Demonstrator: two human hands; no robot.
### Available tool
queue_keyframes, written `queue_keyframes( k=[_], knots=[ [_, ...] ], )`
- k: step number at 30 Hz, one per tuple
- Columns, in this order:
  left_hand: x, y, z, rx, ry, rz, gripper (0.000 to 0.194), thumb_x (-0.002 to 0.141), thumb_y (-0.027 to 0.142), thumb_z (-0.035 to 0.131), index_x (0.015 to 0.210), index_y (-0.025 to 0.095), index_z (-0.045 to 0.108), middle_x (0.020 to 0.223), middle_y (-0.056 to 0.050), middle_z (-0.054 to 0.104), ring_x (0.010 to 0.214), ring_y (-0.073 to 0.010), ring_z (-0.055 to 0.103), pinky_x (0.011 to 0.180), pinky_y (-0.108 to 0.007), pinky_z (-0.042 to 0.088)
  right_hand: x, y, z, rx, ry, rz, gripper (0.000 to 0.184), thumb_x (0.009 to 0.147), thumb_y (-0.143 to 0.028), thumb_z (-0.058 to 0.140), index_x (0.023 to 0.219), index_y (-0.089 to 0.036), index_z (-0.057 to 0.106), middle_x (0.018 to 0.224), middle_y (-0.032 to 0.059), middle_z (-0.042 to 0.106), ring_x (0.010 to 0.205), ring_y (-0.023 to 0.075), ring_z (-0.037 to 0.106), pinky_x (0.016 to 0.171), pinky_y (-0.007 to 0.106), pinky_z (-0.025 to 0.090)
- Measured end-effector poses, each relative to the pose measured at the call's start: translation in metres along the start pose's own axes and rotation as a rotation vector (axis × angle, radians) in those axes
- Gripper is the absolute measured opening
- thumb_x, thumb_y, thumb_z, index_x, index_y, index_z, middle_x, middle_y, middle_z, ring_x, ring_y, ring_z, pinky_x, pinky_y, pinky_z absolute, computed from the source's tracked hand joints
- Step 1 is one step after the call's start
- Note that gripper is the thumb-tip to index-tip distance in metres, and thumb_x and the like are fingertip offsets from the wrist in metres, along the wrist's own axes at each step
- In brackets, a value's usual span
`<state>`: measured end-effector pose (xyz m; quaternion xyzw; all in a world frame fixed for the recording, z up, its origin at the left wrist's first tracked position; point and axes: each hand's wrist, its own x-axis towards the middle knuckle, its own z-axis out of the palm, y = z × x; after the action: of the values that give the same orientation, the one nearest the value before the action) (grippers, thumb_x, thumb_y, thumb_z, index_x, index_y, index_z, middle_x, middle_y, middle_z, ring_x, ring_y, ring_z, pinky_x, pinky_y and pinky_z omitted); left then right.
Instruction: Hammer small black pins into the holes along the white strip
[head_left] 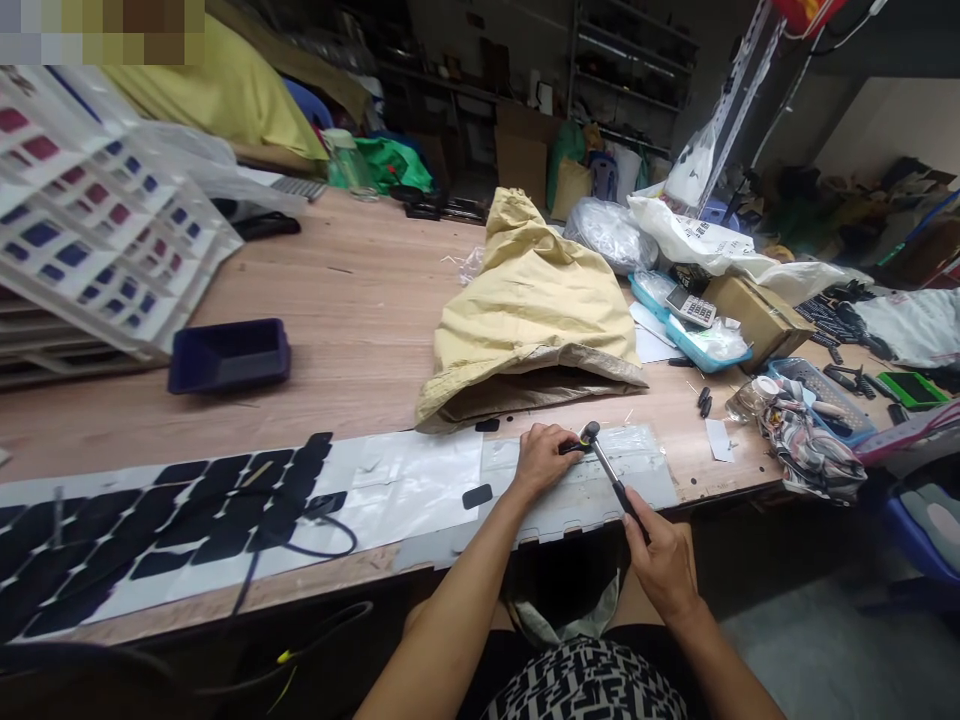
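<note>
Head | yellow bag (532, 300) just beyond hammer (610, 468) | dim shelves (634, 46), perhaps metal

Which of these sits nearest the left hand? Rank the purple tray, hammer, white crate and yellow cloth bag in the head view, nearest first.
From the left hand:
1. Hammer: its head is beside the fingertips.
2. Yellow cloth bag: just beyond the hand.
3. Purple tray: off to the left.
4. White crate: farther left, past the tray.

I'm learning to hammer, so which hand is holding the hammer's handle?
The right hand, holding the hammer by its dark handle. The left hand instead holds a small black piece beside the hammer's head.
</note>
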<state>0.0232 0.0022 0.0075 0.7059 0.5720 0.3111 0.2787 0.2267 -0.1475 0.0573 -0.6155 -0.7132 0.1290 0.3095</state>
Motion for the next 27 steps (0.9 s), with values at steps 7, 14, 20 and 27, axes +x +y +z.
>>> queue_keyframes(
  k=[7,14,20,27],
  knots=[
    [0.000,0.003,-0.002,-0.006,-0.005,-0.015,0.015,0.075,0.033,0.072,0.090,0.030,0.074,0.094,0.000,0.072,0.101,-0.0260,0.051,0.095,-0.044,0.033,0.001,0.006,0.002,0.004,-0.021,0.037,0.041,0.098,-0.031,0.045,0.134,-0.023,0.063,0.124,0.0052,0.070,0.111,0.0203,0.069,0.098,0.029,0.055],
    [0.000,-0.002,0.001,-0.005,0.001,0.002,0.013,0.076,0.033,0.071,0.088,0.030,0.074,0.096,0.000,0.073,0.103,-0.0269,0.051,0.095,-0.044,0.034,0.004,0.043,-0.019,-0.213,0.091,0.271,0.046,0.097,-0.040,0.043,0.134,-0.022,0.064,0.121,0.0083,0.072,0.103,0.0256,0.072,0.089,0.033,0.057],
    [0.003,-0.003,0.002,0.005,-0.008,0.007,0.015,0.077,0.035,0.071,0.090,0.029,0.073,0.097,-0.001,0.072,0.104,-0.0271,0.051,0.095,-0.045,0.034,-0.002,0.060,-0.016,-0.384,0.070,0.376,0.050,0.098,-0.040,0.039,0.141,-0.025,0.058,0.095,0.0089,0.078,0.078,0.0255,0.074,0.069,0.031,0.056],
    [-0.037,0.014,-0.019,-0.109,-0.060,0.157,0.017,0.080,0.038,0.070,0.093,0.029,0.074,0.100,-0.004,0.068,0.107,-0.0268,0.052,0.098,-0.042,0.039,-0.003,0.064,-0.012,-0.424,0.077,0.347,0.048,0.096,-0.038,0.041,0.140,-0.026,0.059,0.090,0.0066,0.078,0.073,0.0229,0.073,0.063,0.027,0.054]
  ],
)
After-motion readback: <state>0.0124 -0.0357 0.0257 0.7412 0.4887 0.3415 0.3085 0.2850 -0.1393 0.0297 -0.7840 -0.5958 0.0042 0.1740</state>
